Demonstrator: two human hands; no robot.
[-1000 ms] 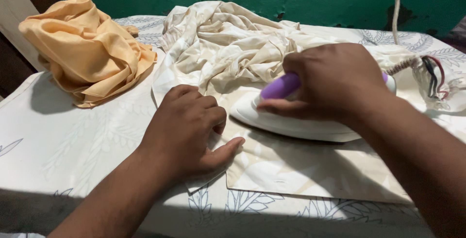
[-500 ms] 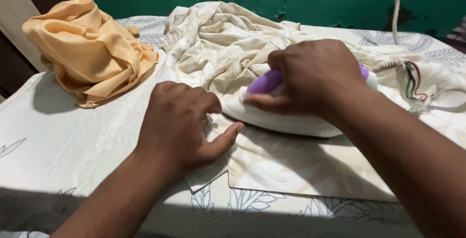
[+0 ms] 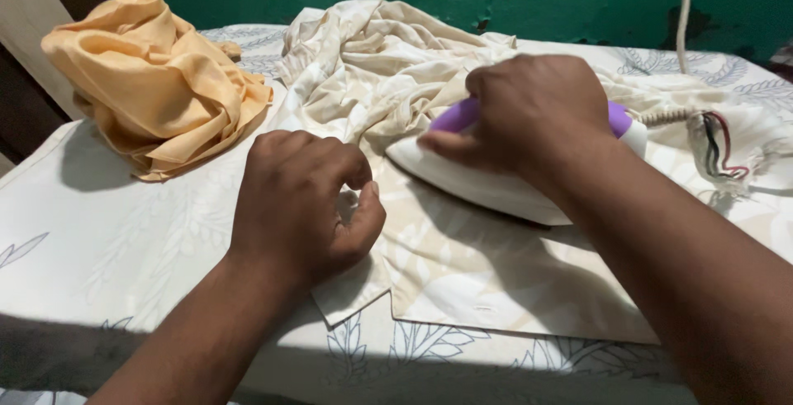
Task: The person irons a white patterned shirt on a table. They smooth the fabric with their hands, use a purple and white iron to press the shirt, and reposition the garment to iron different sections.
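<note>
The right hand (image 3: 537, 112) is wrapped tight around the iron's (image 3: 487, 178) purple handle, sole flat on the cream cloth (image 3: 462, 256) spread over the table (image 3: 107, 240). The left hand (image 3: 301, 203), fingers curled, pinches the limp, slippery fabric (it likely bunches easily) beside the nose.

Leaf-print covered table (image 3: 99, 240) under cream cloth (image 3: 496, 265) and crumpled orange cloth (image 3: 149, 75).

white purple-handled iron (image 3: 487, 186) flat on cream cloth (image 3: 462, 256)
</note>
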